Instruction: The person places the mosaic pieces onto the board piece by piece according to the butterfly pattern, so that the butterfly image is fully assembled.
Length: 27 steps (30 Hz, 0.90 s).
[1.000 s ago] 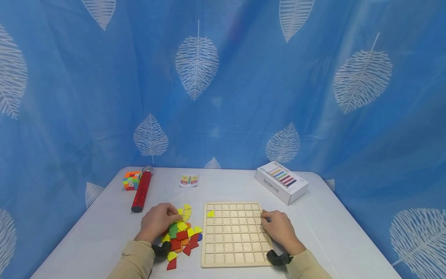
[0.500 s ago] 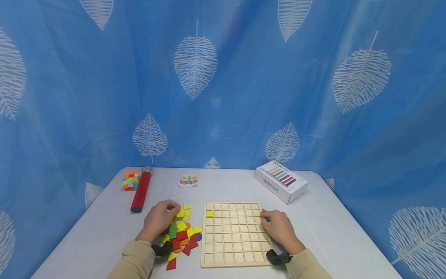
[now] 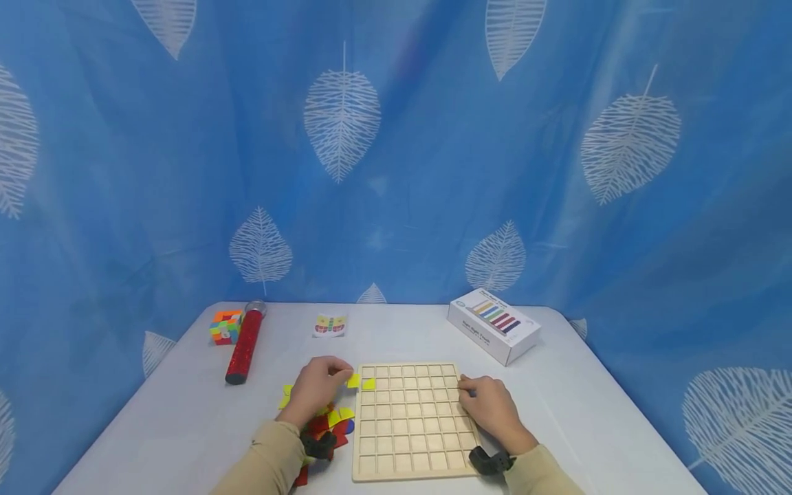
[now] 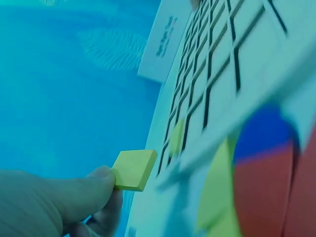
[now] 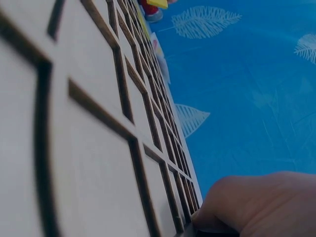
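Note:
My left hand (image 3: 319, 386) pinches a yellow square tile (image 4: 134, 169) between thumb and fingers, held up just off the left edge of the wooden grid board (image 3: 385, 445). One yellow tile (image 3: 368, 383) sits in a cell of the board's left column, second row from the far side. At the opposite edge, my right hand (image 3: 491, 407) grips the board's rim with thumb and curled fingers. Under my left wrist lies a pile of flat pieces, partly hidden: yellow pieces (image 3: 339, 415), red pieces (image 4: 261, 192) and a blue rounded piece (image 4: 264, 131).
A small card with a coloured pattern (image 3: 330, 325) lies beyond the board. At the far left are a puzzle cube (image 3: 226, 327) and a red glittery tube (image 3: 245, 345). A white box (image 3: 493, 326) stands at the back right, before a blue leaf-print curtain (image 3: 396, 172).
My left hand has lifted a yellow square tile from the pile and carried it right to the board's left edge. My right hand has stayed at the board's right rim.

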Available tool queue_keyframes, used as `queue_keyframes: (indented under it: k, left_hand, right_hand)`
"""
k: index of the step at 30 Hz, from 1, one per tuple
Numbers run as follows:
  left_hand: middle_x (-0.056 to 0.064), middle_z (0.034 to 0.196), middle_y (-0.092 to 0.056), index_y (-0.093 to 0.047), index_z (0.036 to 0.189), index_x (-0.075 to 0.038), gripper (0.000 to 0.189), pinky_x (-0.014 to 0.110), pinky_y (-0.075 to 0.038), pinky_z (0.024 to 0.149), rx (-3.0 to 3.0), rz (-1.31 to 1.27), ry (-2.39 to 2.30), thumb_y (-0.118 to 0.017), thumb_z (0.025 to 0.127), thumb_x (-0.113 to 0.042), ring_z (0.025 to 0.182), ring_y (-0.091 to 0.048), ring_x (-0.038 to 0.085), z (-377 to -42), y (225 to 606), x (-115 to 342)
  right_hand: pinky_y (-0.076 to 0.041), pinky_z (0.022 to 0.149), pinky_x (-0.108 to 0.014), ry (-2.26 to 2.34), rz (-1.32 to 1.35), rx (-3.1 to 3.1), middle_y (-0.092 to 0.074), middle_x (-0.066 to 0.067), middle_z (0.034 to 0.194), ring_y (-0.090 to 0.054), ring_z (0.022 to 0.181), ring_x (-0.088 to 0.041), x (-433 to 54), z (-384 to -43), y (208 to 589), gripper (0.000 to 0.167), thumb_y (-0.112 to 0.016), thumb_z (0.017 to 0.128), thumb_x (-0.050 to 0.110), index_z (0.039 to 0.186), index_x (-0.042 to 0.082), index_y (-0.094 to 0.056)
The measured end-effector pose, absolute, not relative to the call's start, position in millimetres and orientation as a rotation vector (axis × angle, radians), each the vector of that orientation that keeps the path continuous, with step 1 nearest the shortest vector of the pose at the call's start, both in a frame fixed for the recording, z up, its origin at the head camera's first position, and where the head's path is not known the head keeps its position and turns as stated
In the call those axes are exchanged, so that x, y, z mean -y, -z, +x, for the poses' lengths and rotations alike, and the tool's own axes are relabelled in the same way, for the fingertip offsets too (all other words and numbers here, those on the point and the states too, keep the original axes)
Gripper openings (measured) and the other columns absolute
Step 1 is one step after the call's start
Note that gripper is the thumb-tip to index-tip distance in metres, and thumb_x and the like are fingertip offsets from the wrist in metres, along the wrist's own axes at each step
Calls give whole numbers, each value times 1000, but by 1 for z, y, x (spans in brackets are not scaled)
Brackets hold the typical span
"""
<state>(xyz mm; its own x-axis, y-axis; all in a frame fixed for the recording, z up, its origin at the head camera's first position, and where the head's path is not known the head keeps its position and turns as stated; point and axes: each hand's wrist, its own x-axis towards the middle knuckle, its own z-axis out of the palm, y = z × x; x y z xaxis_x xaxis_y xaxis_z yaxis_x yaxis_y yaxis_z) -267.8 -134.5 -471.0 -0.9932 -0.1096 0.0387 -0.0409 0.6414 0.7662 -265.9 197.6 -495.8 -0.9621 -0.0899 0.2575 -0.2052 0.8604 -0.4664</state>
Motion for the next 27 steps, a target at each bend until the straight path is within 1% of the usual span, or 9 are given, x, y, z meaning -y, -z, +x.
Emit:
queue_keyframes:
  k: [6,9,14,20,27]
  left_hand:
    - [-2,105,-72,-77,97,-21,5,51,-51,97,2778,100,1293,-73,96,-24,99,-61,21,-274,473,113]
    - [-2,102,-72,-76,96,-20,5,48,-53,92,2779,52,1282,-73,96,-24,94,-61,20,-280,473,103]
    - [-4,96,-71,-76,95,-21,4,43,-52,83,2797,-26,1209,-74,95,-25,85,-61,16,-289,474,93]
    - [-6,91,-71,-77,92,-22,4,41,-52,79,2827,-46,1159,-75,94,-25,81,-61,14,-293,476,87]
    - [-6,90,-70,-76,92,-22,4,40,-50,78,2844,-63,1163,-75,95,-25,81,-60,15,-292,476,85]
  right_hand:
    - [-57,92,-52,-722,249,2809,-76,-7,119,-73,108,-35,-196,-267,498,18,-70,88,11,102,9,-82]
    - [-56,93,-52,-719,229,2812,-76,-7,119,-73,109,-35,-198,-267,498,18,-70,88,11,102,9,-82]
    - [-56,94,-52,-724,209,2814,-76,-7,119,-73,110,-35,-200,-268,496,19,-70,89,11,103,9,-82]
    - [-56,94,-52,-741,217,2815,-75,-8,120,-72,111,-35,-199,-268,494,19,-70,89,11,104,8,-81]
    - [-56,94,-52,-721,224,2818,-75,-7,120,-73,110,-35,-199,-267,495,19,-71,89,11,104,9,-81]
